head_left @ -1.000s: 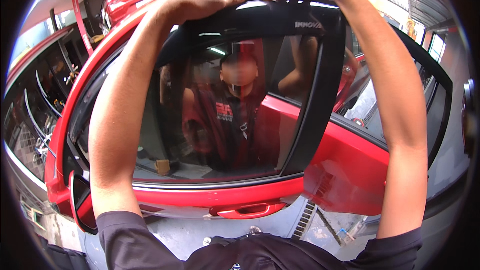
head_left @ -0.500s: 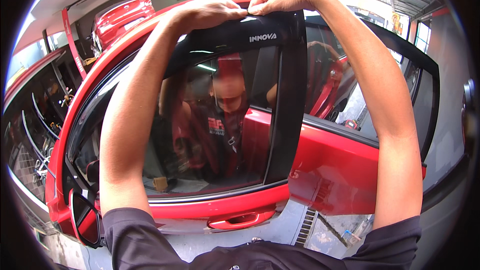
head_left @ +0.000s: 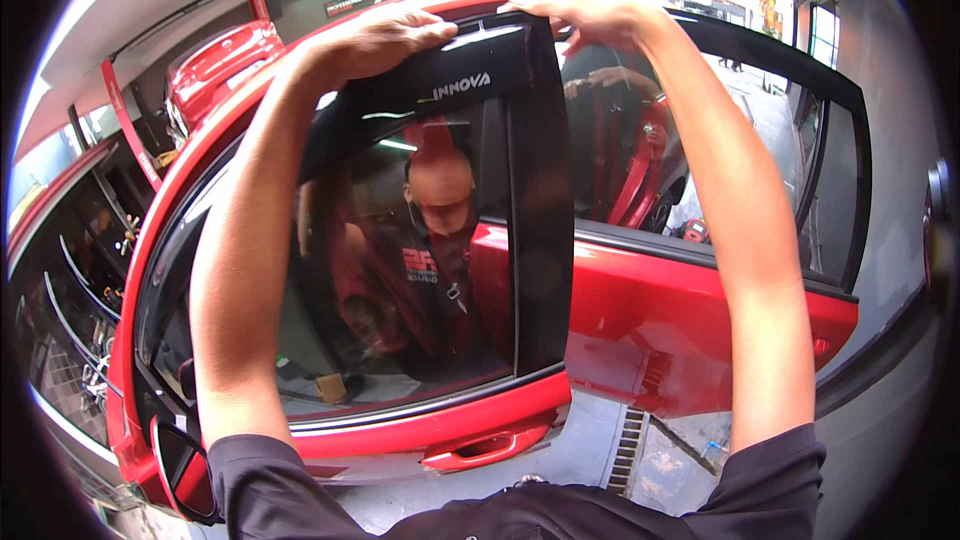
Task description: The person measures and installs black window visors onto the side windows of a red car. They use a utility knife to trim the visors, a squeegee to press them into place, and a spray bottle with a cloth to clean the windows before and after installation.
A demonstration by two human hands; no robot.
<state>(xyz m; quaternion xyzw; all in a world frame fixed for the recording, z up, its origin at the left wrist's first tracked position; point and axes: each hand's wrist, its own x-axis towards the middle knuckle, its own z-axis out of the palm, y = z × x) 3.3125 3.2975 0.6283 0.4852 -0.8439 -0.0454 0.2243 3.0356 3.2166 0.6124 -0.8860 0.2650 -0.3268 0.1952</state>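
Observation:
A smoky dark window visor (head_left: 400, 85) with pale lettering runs along the top of the red car's front door (head_left: 400, 430). My left hand (head_left: 385, 40) is closed over the visor's upper edge, fingers pressed together on it. At the rear upper corner of the door frame (head_left: 545, 90), my right hand (head_left: 590, 8) wraps round the edge. Some of its fingers reach down behind the corner; their contact there is partly hidden. Both arms are raised in front of the window glass (head_left: 400, 340), which mirrors a person and red surfaces.
The rear door (head_left: 650, 310) stands open to the right, its dark glass beside my right forearm. A side mirror (head_left: 180, 465) juts out at lower left. Under the doors lies a floor drain grate (head_left: 627, 450). Another red car (head_left: 220, 70) is at the back left.
My hands have moved apart: the left slid leftward along the visor, and the right's pinch at the top edge loosened to wrap the corner. The door and visor sit further left in view.

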